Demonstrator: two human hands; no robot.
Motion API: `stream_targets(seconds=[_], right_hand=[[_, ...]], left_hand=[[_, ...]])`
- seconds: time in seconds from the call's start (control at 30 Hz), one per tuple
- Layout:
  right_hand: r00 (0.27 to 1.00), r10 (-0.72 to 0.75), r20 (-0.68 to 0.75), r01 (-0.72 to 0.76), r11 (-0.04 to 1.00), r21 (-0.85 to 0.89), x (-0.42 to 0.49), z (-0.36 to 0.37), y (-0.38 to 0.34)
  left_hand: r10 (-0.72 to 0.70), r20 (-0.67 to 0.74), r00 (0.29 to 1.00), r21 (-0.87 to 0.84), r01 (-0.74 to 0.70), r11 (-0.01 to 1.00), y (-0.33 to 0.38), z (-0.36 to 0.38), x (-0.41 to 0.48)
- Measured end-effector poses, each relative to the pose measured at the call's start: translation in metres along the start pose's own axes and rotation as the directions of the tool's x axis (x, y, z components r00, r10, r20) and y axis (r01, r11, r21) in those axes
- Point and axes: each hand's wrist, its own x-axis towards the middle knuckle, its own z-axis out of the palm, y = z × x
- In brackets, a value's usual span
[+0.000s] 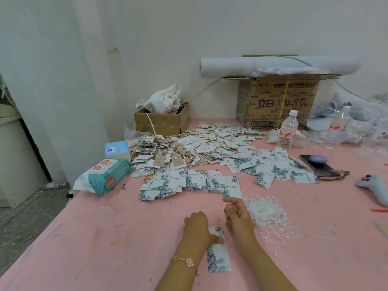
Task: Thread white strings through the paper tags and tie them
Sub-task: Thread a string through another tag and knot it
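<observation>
Low in the centre of the frame, our left hand (196,225) pinches a leaf-printed paper tag (218,255) lying on the pink counter (105,238), thumb on its face. Just right of it, our right hand (238,216) curls its fingers (231,225); whether they grip a string we cannot tell. The white strings (265,211) are heaped beside it.

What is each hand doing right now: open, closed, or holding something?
Left hand: holds a paper tag, thumb on it.
Right hand: fingers curled; whether they hold anything cannot be told.
</observation>
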Motion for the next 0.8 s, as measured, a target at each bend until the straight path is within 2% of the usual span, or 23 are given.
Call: stream_targets(seconds=[0.23, 0.33, 0.43, 0.6, 0.7, 0.8], right_hand=[[1.000, 0.011, -0.024, -0.012, 0.998, -0.059, -0.003, 0.002, 0.002], [0.999, 0.035, -0.039, -0.038, 0.997, -0.066, -0.004, 0.002, 0.002], [0.998, 0.041, -0.047, -0.046, 0.994, -0.098, -0.005, 0.003, 0.001], [0.999, 0.008, -0.037, -0.014, 0.987, -0.159, -0.005, 0.002, 0.000], [0.999, -0.018, -0.039, 0.010, 0.976, -0.218, -0.006, 0.003, -0.001], [0.998, -0.032, -0.050, 0.018, 0.966, -0.258, -0.008, 0.002, 0.000]], left_hand=[[-0.063, 0.051, 0.997, 0.050, 0.060, 0.997, 0.004, -0.002, 0.005], [-0.044, 0.049, 0.998, 0.061, 0.041, 0.997, 0.006, -0.005, 0.003], [-0.004, 0.016, 1.000, 0.012, 0.003, 1.000, 0.006, -0.008, -0.001], [-0.015, -0.051, 0.999, -0.072, 0.011, 0.997, -0.002, -0.012, -0.008], [-0.008, -0.040, 0.999, -0.104, 0.004, 0.995, -0.005, -0.015, -0.009], [0.002, 0.001, 1.000, -0.055, -0.002, 0.999, -0.003, -0.016, -0.009]])
